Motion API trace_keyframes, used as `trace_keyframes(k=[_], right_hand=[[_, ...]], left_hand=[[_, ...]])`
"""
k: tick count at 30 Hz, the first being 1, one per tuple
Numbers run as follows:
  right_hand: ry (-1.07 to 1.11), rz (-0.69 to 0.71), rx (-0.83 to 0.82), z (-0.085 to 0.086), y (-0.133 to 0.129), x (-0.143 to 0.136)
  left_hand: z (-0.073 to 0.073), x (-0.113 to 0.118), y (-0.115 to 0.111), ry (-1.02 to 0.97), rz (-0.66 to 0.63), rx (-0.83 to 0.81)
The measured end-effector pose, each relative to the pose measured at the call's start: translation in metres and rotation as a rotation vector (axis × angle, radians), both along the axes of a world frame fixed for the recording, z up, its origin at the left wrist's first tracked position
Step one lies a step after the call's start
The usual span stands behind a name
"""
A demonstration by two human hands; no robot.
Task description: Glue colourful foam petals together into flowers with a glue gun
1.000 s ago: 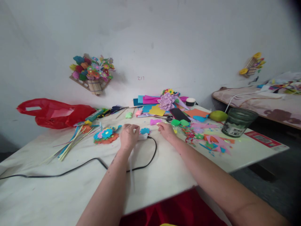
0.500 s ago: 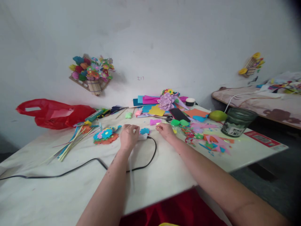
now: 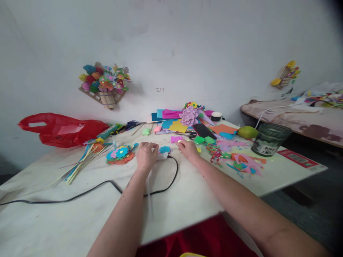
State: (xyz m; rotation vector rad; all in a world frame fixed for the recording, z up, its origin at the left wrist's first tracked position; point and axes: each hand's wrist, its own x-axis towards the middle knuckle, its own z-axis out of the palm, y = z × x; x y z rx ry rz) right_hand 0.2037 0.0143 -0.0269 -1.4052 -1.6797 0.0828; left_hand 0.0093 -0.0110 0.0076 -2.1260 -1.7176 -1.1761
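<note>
My left hand [image 3: 146,155] is closed around the white hot glue gun [image 3: 163,156], whose body is mostly hidden by the fingers. A translucent glue stick [image 3: 149,192] points back toward me beneath the wrist, and a black cord [image 3: 175,175] curves out from the gun's right end. Just beyond the gun lies a blue scalloped foam flower [image 3: 164,149]. My right hand [image 3: 188,148] is pinched above the table, with a hint of pale yellow at its fingertips too small to name. Behind those fingertips is a pink foam piece [image 3: 176,139].
Layered foam flowers [image 3: 120,153] and a bundle of stems [image 3: 80,164] lie at left, near a red plastic bag [image 3: 66,130]. Foam scraps [image 3: 246,164], a phone [image 3: 204,131], a green mango [image 3: 248,132] and a dark glass jar [image 3: 270,139] occupy the right side.
My right hand's fingertips have shifted very slightly to the left. My left hand and the glue gun stay almost where they were.
</note>
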Motion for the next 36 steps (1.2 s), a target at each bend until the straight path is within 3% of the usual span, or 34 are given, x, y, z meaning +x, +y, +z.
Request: trace_keyframes(k=[6, 16, 30, 36], right_hand=[[-0.018, -0.027, -0.001, 0.002, -0.001, 0.004], [0.011, 0.093, 0.005, -0.014, 0.012, 0.004], [-0.027, 0.024, -0.020, -0.002, -0.002, -0.001], [-0.174, -0.030, -0.072, 0.011, -0.002, -0.003]], left_hand=[[-0.001, -0.001, 0.001, -0.007, -0.008, 0.014], [0.000, -0.002, 0.001, -0.011, 0.003, 0.005], [-0.004, -0.003, 0.002, -0.011, 0.009, -0.008], [-0.007, -0.004, 0.003, -0.017, 0.030, -0.032]])
